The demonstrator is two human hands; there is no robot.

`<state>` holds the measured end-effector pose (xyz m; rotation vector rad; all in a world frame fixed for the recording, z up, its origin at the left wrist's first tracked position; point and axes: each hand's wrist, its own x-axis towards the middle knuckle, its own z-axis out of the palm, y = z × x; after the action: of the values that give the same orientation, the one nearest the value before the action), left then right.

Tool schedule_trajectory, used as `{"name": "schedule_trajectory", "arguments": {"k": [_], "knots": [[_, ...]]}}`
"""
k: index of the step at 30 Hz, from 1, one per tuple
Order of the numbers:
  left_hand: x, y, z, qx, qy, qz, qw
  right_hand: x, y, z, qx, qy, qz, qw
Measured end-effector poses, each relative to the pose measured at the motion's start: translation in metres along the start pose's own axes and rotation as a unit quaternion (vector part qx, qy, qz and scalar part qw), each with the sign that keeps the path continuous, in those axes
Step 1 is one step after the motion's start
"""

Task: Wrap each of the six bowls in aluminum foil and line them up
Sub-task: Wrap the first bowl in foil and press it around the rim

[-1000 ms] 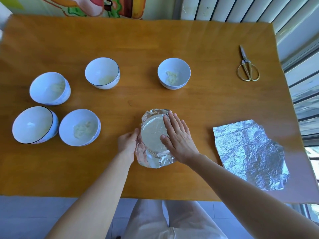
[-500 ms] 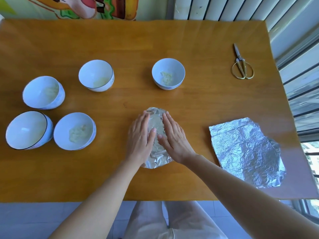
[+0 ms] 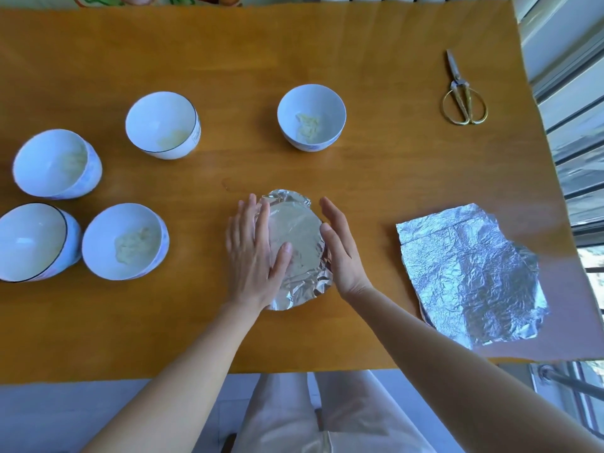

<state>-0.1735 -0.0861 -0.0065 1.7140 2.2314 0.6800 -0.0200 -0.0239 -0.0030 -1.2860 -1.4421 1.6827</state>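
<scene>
A foil-covered bowl [image 3: 299, 233] sits near the table's front middle, its foil folded down over the rim. My left hand [image 3: 253, 250] lies flat on its left side, fingers straight, thumb on the foil top. My right hand [image 3: 341, 246] presses its straight fingers against the bowl's right side. Several uncovered white bowls stand on the table: one behind the covered bowl [image 3: 311, 116], one at back left [image 3: 162, 125], and three at the far left [image 3: 56, 163], [image 3: 32, 241], [image 3: 125, 240]. Some hold pale food remains.
A stack of crumpled foil sheets [image 3: 470, 273] lies at the right, near the table's front edge. Gold-handled scissors [image 3: 462, 98] lie at the back right. The wooden table [image 3: 376, 165] ends at a window on the right. My legs show below the front edge.
My right hand slid off the foil top to the bowl's right side. My left hand moved from the left edge onto the top, then shifted left, baring the smoothed foil.
</scene>
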Motion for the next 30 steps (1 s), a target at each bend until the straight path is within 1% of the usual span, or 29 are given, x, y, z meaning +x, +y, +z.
{"name": "schedule_trajectory", "arguments": {"k": [2,4,6,8,10,13,16,21,25,27,30], "knots": [[-0.003,-0.004,-0.008,-0.001,-0.009,0.039,0.999,0.001,-0.004,-0.018,-0.117,-0.006,-0.088,0.989],[-0.008,-0.009,-0.012,0.026,-0.038,0.078,0.996,0.005,-0.007,-0.035,-0.246,-0.065,-0.177,0.951],[-0.013,-0.014,-0.012,0.054,-0.082,0.082,0.992,0.010,-0.007,-0.046,-0.339,-0.151,-0.207,0.905],[-0.016,-0.016,-0.010,0.069,-0.118,0.068,0.988,0.012,-0.006,-0.049,-0.387,-0.216,-0.185,0.877],[-0.018,-0.016,-0.007,0.082,-0.125,0.053,0.987,0.012,-0.003,-0.047,-0.395,-0.237,-0.175,0.870],[-0.017,-0.014,-0.004,0.089,-0.121,0.033,0.988,0.015,0.006,-0.044,-0.381,-0.219,-0.184,0.879],[-0.017,-0.013,-0.002,0.098,-0.104,0.032,0.989,0.014,0.012,-0.040,-0.388,-0.185,-0.176,0.886],[-0.016,-0.012,-0.004,0.109,-0.094,0.028,0.989,0.009,0.005,-0.048,-0.404,-0.168,-0.166,0.884],[-0.015,-0.010,-0.005,0.106,-0.092,0.026,0.990,0.007,-0.023,-0.058,-0.406,-0.129,-0.253,0.868],[-0.015,-0.008,-0.005,0.105,-0.092,0.023,0.990,0.008,-0.025,-0.052,-0.415,-0.138,-0.260,0.861],[-0.015,-0.005,-0.006,0.101,-0.090,0.014,0.991,0.006,-0.008,-0.037,-0.437,-0.175,-0.211,0.857]]}}
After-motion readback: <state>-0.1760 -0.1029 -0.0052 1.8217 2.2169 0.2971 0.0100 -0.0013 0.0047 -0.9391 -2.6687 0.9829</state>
